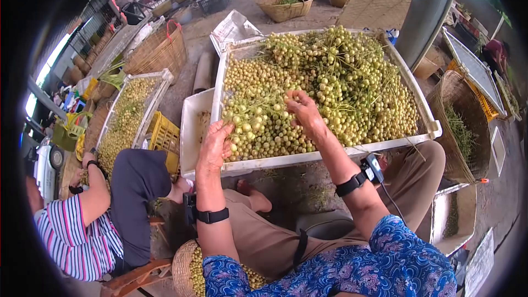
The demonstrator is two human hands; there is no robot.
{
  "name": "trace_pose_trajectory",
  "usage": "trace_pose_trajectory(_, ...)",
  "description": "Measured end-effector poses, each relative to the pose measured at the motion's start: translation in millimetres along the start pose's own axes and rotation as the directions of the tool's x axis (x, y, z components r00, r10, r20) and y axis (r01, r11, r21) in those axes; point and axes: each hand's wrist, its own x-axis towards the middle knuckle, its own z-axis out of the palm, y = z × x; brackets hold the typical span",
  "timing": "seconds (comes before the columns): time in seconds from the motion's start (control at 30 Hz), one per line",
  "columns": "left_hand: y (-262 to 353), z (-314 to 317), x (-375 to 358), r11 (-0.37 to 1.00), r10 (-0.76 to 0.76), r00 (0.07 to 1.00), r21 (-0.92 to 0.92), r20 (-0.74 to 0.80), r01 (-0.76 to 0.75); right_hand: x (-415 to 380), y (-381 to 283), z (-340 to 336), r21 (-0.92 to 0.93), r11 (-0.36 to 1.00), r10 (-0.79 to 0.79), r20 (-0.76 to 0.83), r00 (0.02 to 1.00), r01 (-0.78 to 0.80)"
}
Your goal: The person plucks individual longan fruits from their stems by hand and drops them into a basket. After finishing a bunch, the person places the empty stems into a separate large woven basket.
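Observation:
A white-rimmed tray point(319, 157) in front of me is heaped with small round yellow-green fruits point(256, 80), loose on the left and near side. Stemmed bunches point(352, 66) pile up at the back and right. My left hand point(214, 146) is closed at the tray's near left corner, gripping a fruit bunch point(250, 120) by its stems. Over the middle of the heap, my right hand point(305, 114) has its fingers curled in a pinch beside that bunch. Whatever lies between those fingers is too small to make out. Both wrists wear black straps with small devices.
Between my legs is a basket of fruits point(197, 269). A co-worker in a striped shirt point(82, 236) sits left at another fruit tray point(129, 113). Right stands a wicker basket point(454, 126) holding stems; behind it rises a grey post point(429, 16). A yellow crate point(165, 140) is left.

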Motion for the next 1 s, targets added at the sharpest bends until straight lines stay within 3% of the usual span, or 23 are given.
trace_pose_trajectory(0.07,5.1,5.5,-4.3,0.998,0.033,0.999,-0.056,-0.015,-0.034,-3.1,-16.7,1.6,-0.401,0.898,-0.170,0.059,0.984,0.179)
trace_pose_trajectory(0.1,4.7,2.3,-2.4,0.998,0.033,0.999,-0.053,-0.017,-0.033,-3.5,-18.9,2.8,-0.469,0.844,-0.257,0.070,0.964,0.259)
trace_pose_trajectory(0.17,1.5,-5.5,0.6,0.987,0.048,0.988,-0.161,0.144,-0.025,-3.7,-18.3,4.7,-0.418,0.854,-0.306,0.076,0.949,0.309)
trace_pose_trajectory(0.2,0.4,-5.3,0.2,0.987,0.045,0.989,-0.161,0.143,-0.022,-3.2,-14.5,4.3,-0.304,0.913,-0.260,0.079,0.962,0.272)
trace_pose_trajectory(0.27,-0.5,-3.7,-1.3,0.976,0.016,0.982,-0.217,0.187,0.025,-0.7,-5.1,5.2,0.139,0.990,0.000,0.119,0.993,-0.017)
trace_pose_trajectory(0.3,-2.7,-3.4,-1.3,0.977,0.009,0.981,-0.211,0.192,0.032,0.1,2.6,6.8,0.379,0.906,0.139,0.153,0.978,-0.188)
trace_pose_trajectory(0.33,-5.6,-2.7,-1.0,0.965,0.043,0.974,-0.261,0.222,0.016,4.2,12.8,5.9,0.599,0.730,0.272,0.186,0.944,-0.328)
trace_pose_trajectory(0.37,-6.7,-1.6,-0.9,0.951,0.081,0.965,-0.311,0.250,0.000,21.2,39.1,-0.4,0.727,0.538,0.281,0.321,0.904,-0.426)
trace_pose_trajectory(0.4,-0.9,8.5,-6.5,0.940,0.039,0.990,-0.341,0.134,0.009,18.2,40.9,0.3,0.753,0.518,0.261,0.313,0.913,-0.406)
trace_pose_trajectory(0.43,-0.4,9.4,-6.1,0.942,0.042,0.989,-0.335,0.140,0.008,13.1,44.3,2.1,0.777,0.496,0.241,0.305,0.921,-0.387)
trace_pose_trajectory(0.47,-0.5,9.4,-5.7,0.944,0.033,0.985,-0.329,0.167,0.025,9.8,46.9,3.0,0.778,0.529,0.138,0.314,0.939,-0.338)
trace_pose_trajectory(0.5,-2.2,8.8,-5.8,0.945,0.019,0.981,-0.323,0.194,0.046,5.6,38.8,5.1,0.784,0.523,0.137,0.310,0.941,-0.335)
trace_pose_trajectory(0.53,-5.6,4.1,-3.2,0.946,0.050,0.942,-0.318,0.333,0.062,-1.9,24.2,7.7,0.769,0.566,0.044,0.331,0.943,-0.296)
trace_pose_trajectory(0.6,-10.3,5.2,-2.2,0.958,0.011,0.944,-0.273,0.330,0.084,-5.4,8.7,6.1,0.713,0.655,-0.122,0.429,0.895,-0.252)
trace_pose_trajectory(0.7,-11.5,16.7,-2.0,0.969,-0.036,0.953,-0.224,0.302,0.108,-5.5,-10.0,-3.6,0.506,0.850,-0.192,0.559,0.807,-0.149)
trace_pose_trajectory(0.83,-14.4,22.0,-1.6,0.964,-0.071,0.926,-0.212,0.372,0.159,-1.9,-15.8,-9.6,0.467,0.875,-0.160,0.527,0.835,-0.126)
trace_pose_trajectory(0.9,-16.8,21.9,-1.0,0.960,-0.087,0.906,-0.207,0.414,0.187,10.8,-8.9,-6.8,0.519,0.840,-0.244,0.620,0.746,-0.157)
trace_pose_trajectory(1.0,-22.2,21.9,2.4,0.950,-0.083,0.900,-0.239,0.428,0.201,8.1,-8.6,-10.7,0.532,0.824,-0.222,0.618,0.754,-0.193)
